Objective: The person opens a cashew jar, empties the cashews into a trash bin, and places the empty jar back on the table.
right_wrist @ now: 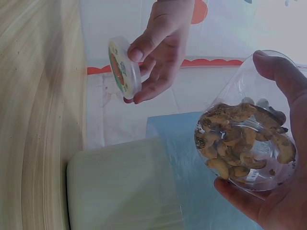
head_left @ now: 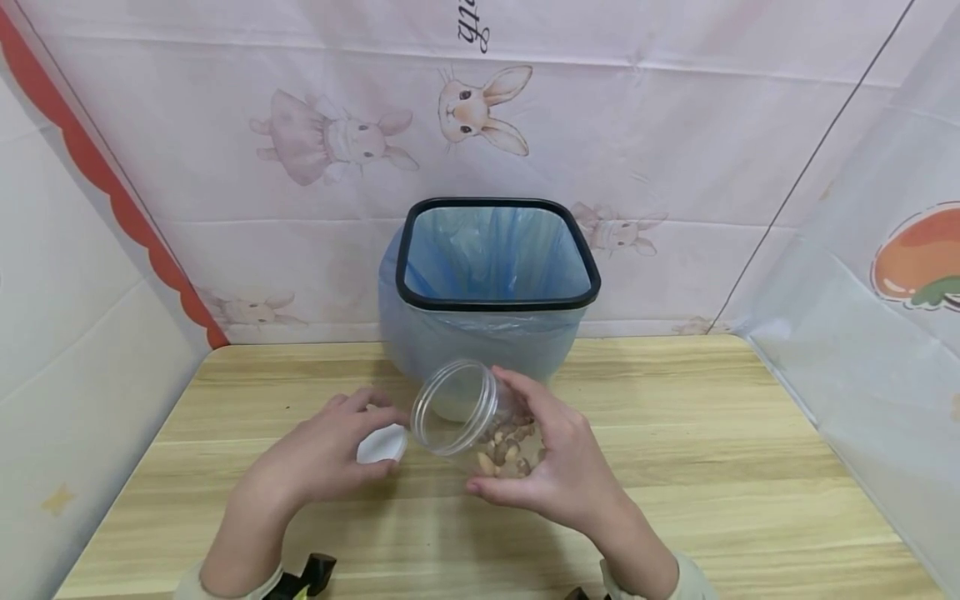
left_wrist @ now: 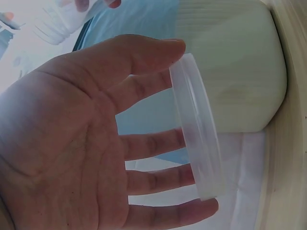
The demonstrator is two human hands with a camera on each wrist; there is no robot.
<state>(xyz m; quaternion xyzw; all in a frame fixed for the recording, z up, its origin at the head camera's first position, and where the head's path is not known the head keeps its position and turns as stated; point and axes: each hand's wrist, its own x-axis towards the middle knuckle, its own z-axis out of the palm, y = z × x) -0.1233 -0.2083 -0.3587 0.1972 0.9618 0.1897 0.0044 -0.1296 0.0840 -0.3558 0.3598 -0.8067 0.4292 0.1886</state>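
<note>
My right hand point(head_left: 551, 458) grips a clear plastic jar point(right_wrist: 235, 93) round its side, thumb and fingers on opposite sides. The jar is tilted, its uncovered, threaded mouth turned to the left in the head view. Cashew nuts point(right_wrist: 237, 143), some with brown skins, lie bunched toward its bottom. In my left hand point(head_left: 322, 454) a round white lid point(left_wrist: 196, 124) is pinched by its rim between thumb and fingers. A printed label shows on the lid's outer face in the right wrist view. The lid is just left of the jar's mouth, apart from it.
Behind the hands a pale bin point(right_wrist: 124, 187) with a black rim point(head_left: 498, 304) and a blue bag liner point(head_left: 495, 250) stands at the table's back edge. The wooden table point(head_left: 712, 450) is bounded by a rabbit-print cloth point(head_left: 337, 275) behind and cloth-covered sides.
</note>
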